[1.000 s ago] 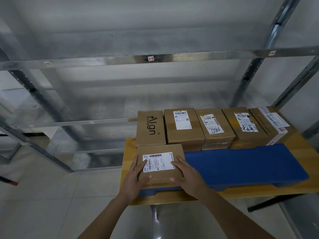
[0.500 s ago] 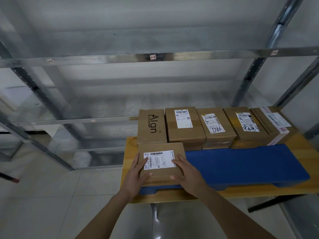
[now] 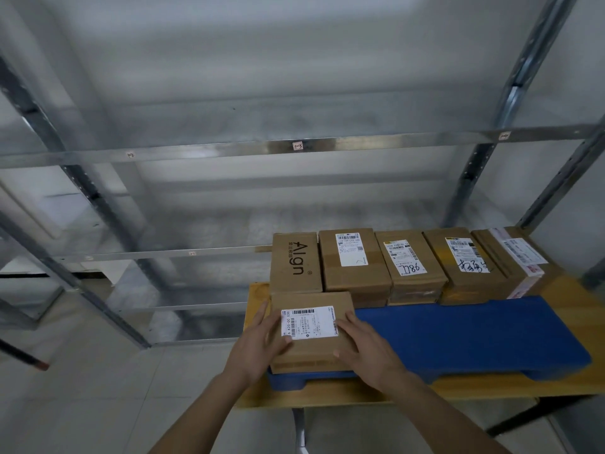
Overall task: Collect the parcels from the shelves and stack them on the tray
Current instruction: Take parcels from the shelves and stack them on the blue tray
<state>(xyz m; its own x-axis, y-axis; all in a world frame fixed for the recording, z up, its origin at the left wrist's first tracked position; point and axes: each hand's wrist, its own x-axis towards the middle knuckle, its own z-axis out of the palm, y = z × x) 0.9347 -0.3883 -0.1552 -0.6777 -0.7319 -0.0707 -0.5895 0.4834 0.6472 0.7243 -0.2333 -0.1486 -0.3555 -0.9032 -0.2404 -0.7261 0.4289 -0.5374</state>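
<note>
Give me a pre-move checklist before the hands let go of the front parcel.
1. Front parcel on the blue tray: ok.
2. Seated flat: ok, as far as visible.
3. Flush to the Align box behind: cannot tell.
4. Left hand and right hand flank it, fingers flat on top: ok.
5. Tray room to the right: ok.
6. Back row of five in line: ok.

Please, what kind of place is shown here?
Probably a parcel storeroom or sorting room: bare metal shelving, cardboard parcels with shipping labels on a blue tray, and both hands, left hand, right hand, setting down another parcel.
</note>
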